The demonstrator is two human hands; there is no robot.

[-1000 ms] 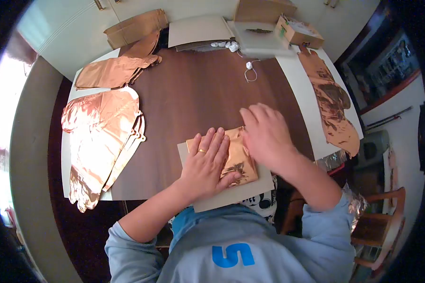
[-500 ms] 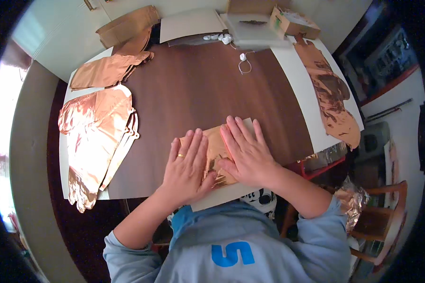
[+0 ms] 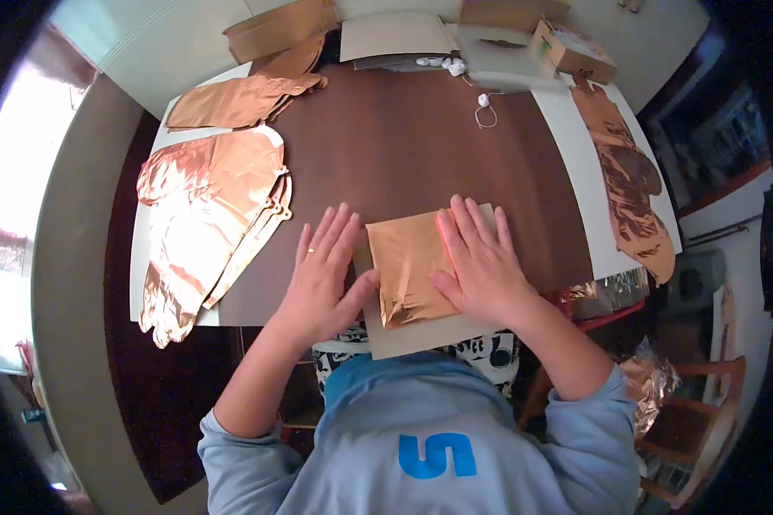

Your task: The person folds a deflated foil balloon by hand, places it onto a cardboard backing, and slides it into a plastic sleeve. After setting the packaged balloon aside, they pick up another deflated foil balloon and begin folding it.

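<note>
A folded copper-coloured foil piece [image 3: 410, 273] lies flat on a pale card [image 3: 429, 338] at the table's near edge. Its surface is shiny, with creases toward the lower end. My right hand [image 3: 483, 273] rests flat on the foil's right side, fingers stretched out and a little apart. My left hand [image 3: 322, 279] is just left of the foil, palm down with fingers spread; its thumb reaches toward the foil's left edge. Whether that thumb touches the foil or only the card, I cannot tell. Neither hand grips anything.
Shiny copper foil pieces with small tabs [image 3: 215, 206] are stacked at the left, and duller ones [image 3: 232, 101] behind them. Another long foil piece [image 3: 620, 172] lies on the right. A cardboard box [image 3: 575, 53], white cord [image 3: 484, 107] and a wooden chair [image 3: 704, 429] are also around.
My left hand has slid left off the foil, uncovering its left part. My right hand still lies on the right side. The whole view has shifted slightly.
</note>
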